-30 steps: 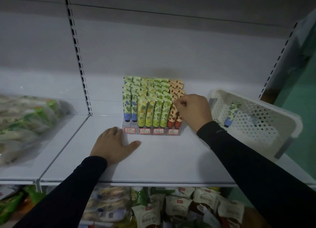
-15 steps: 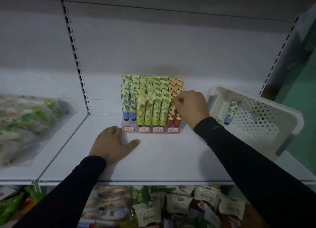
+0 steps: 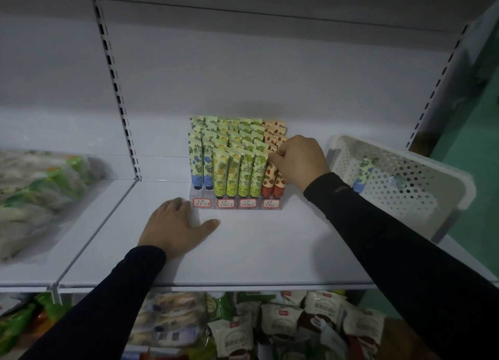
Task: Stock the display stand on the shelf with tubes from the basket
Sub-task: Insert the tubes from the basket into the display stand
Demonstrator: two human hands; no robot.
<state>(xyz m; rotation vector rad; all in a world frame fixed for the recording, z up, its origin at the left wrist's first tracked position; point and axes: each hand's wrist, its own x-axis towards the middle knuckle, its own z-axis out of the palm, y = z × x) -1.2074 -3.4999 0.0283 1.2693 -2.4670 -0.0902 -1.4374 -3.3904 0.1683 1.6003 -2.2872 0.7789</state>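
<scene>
White-painted metal makes up the shelf [image 3: 270, 251], and at its far left lies a heap of clear bagged snacks [image 3: 40, 197]; next along, the left hand [image 3: 175, 224] rests flat on the shelf with fingers spread and straight, holding nothing, just before the left corner of the display stand [image 3: 237, 203]; the clear acrylic stand carries handwritten price labels along its front and rows of upright tubes, blue-capped at the left, yellow and green in the middle, strawberry-red at the right; the right hand [image 3: 299, 159] is curled over the red column, its fingertips pinching the top of a front strawberry tube [image 3: 268, 181], which appears to be going down into its slot; further right, the white perforated basket [image 3: 432, 197] sits tilted on the shelf, with one blue-capped tube [image 3: 363, 174] lying inside; judging by this, the seating step is in hand and the stand is nearly full; the next move calls for letting go of the red tube, reaching right into the basket and bringing the remaining tube to the blue column.
</scene>
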